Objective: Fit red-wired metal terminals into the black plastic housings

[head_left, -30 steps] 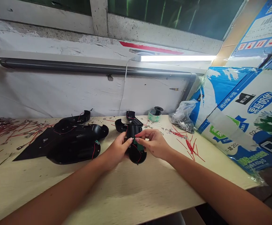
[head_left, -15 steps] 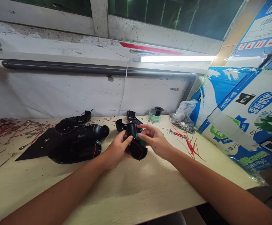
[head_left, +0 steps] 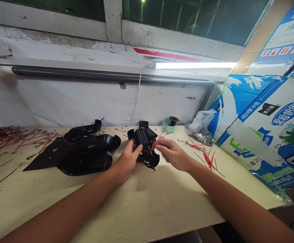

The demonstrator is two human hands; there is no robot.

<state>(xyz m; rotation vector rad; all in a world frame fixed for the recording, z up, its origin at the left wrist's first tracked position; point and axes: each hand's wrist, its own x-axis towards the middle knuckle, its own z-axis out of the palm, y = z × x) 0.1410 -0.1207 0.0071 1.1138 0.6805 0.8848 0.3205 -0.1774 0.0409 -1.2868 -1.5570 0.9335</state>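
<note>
My left hand [head_left: 128,155] is wrapped round the near left side of a black plastic housing [head_left: 143,139], its thumb on top. The housing has curved ends, and a thin red wire [head_left: 150,153] loops across its near end. Close against the housing's right side, my right hand [head_left: 171,152] has its fingertips pinched together. A bit of dark green shows by those fingers, but what they hold is too small to make out. To the left lie more black plastic housings [head_left: 86,158], one with a small green circuit board [head_left: 108,153] and red wire at its end.
Red wires with small metal parts [head_left: 35,138] are strewn at the far left. More red wires [head_left: 209,158], a plastic bag of small metal parts [head_left: 202,130] and a tape roll with a black spool [head_left: 169,125] lie right. Blue-and-white cartons [head_left: 253,114] border the table's right side.
My right hand's fingers have closed from a looser spread to a pinch, and the green piece by them shows far less. The housing has tilted slightly in my left hand. The view has shifted a little.
</note>
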